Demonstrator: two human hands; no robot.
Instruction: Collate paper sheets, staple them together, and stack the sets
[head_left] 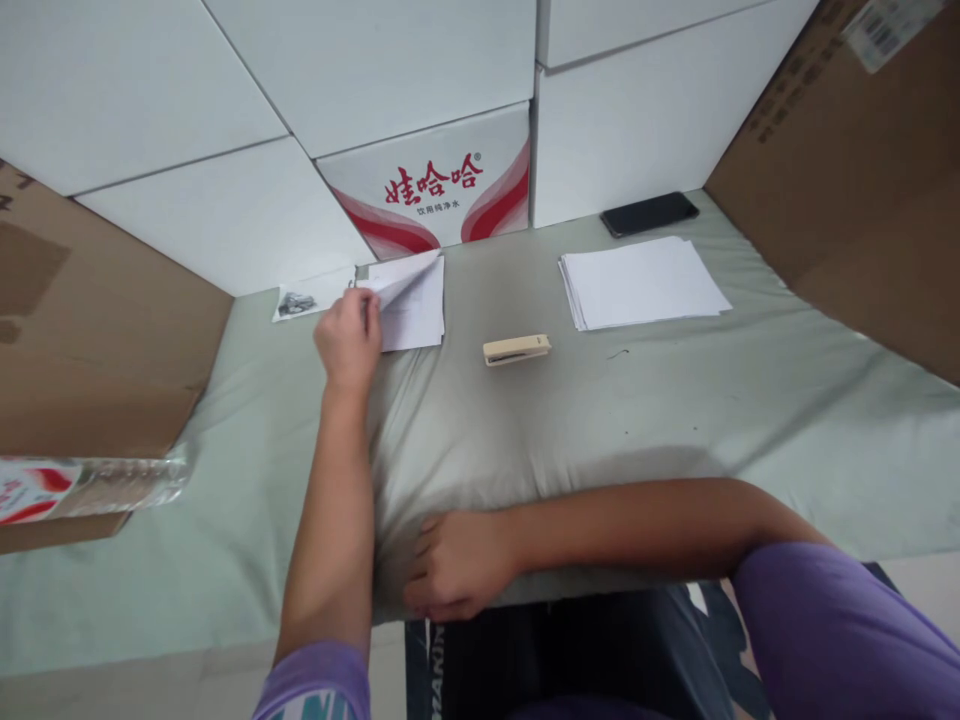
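Observation:
My left hand (349, 338) pinches the left edge of a lifted sheet of paper (401, 277), which bends up over a small paper stack (420, 318). Just beside that hand lies a clear packet with a dark printed or filled patch (298, 303). My right hand (459, 565) rests on the near edge of the cloth-covered surface, its fingers curled in and nothing seen in them. A cream stapler (517, 349) lies in the middle, apart from both hands. Farther right sits a larger stack of white paper (641, 284).
Behind the stack on the right lies a black phone (649, 214). White boxes (450, 185) wall off the back, one with red lettering. Brown cartons stand on the left (90, 320) and right (847, 190). A clear plastic bottle (127, 482) juts in at the left.

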